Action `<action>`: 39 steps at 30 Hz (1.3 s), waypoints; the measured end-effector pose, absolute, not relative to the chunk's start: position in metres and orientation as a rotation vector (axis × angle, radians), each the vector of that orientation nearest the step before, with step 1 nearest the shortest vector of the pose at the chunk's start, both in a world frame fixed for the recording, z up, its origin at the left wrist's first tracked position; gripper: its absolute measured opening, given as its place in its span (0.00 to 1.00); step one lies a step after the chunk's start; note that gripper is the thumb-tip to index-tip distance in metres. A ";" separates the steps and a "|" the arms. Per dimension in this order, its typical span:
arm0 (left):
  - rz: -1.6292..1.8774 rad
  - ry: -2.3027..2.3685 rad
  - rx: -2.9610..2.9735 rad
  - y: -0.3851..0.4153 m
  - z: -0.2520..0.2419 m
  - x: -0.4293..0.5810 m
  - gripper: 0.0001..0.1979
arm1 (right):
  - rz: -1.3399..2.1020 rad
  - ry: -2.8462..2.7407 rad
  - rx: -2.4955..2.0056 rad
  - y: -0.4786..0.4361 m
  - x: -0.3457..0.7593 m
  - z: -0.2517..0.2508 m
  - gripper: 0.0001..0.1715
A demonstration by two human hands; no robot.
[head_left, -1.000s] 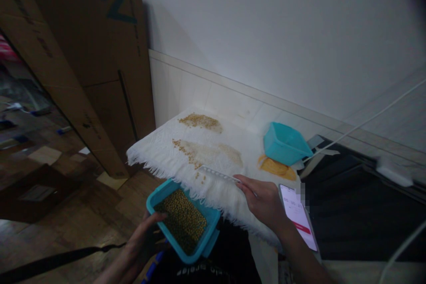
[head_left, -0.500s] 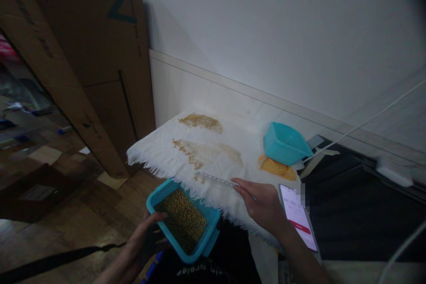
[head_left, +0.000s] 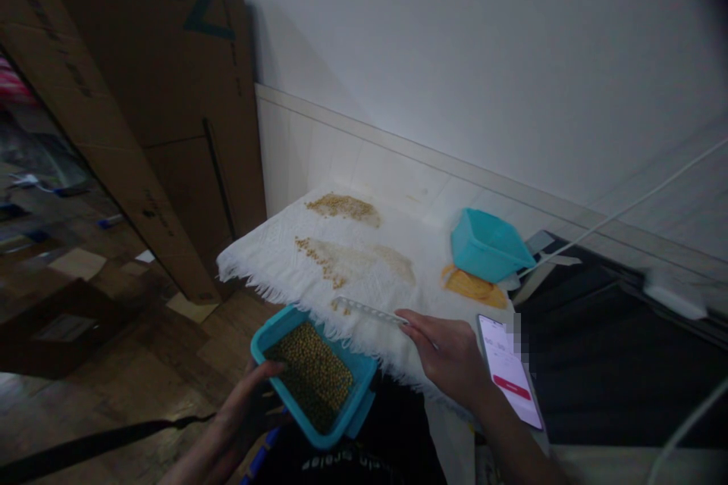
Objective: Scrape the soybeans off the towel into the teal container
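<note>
My left hand [head_left: 246,405] grips a teal tray [head_left: 346,415] full of yellowish beans [head_left: 312,375], held just below the near edge of a white fringed cloth [head_left: 273,261]. My right hand [head_left: 447,352] pinches one end of a clear ruler [head_left: 369,310] that lies on the cloth near that edge. A few loose beans [head_left: 337,305] sit at the ruler's far tip, close to the fringe above the tray. Farther back on the cloth lie a line of beans with pale grains [head_left: 346,259] and a separate bean pile [head_left: 341,206].
A teal container [head_left: 489,244] rests tilted on an orange lid [head_left: 475,286] at the cloth's right. A lit phone [head_left: 508,375] lies by my right wrist. Large cardboard boxes [head_left: 142,91] lean at left over the wooden floor. A white cable [head_left: 626,206] crosses at right.
My right hand has drawn the ruler toward the cloth's near edge, pushing the few loose beans closer to the fringe above the tray. My left hand and the tray have stayed put.
</note>
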State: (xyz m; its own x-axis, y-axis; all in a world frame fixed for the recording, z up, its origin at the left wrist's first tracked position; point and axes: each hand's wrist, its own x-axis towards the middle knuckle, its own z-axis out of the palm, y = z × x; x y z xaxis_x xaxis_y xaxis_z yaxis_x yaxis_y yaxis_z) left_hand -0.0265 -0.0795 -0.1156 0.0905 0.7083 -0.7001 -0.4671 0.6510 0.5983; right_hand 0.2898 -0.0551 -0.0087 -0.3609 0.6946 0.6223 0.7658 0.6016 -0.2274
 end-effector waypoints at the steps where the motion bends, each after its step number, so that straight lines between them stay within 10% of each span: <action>1: 0.885 1.191 0.243 -0.079 -0.116 -0.027 0.31 | -0.130 -2.139 -1.134 -0.056 0.289 -0.009 0.17; 39: 0.896 1.167 0.258 -0.079 -0.116 -0.030 0.30 | -0.289 -2.096 -1.144 -0.027 0.279 -0.018 0.18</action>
State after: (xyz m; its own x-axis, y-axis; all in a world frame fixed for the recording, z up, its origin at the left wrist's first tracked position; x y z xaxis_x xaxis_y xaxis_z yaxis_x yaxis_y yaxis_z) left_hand -0.0295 -0.0794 -0.1157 0.1047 0.7225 -0.6834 -0.4733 0.6405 0.6047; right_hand 0.2786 -0.0274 -0.0177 -0.3470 0.6405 0.6851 0.8021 0.5812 -0.1372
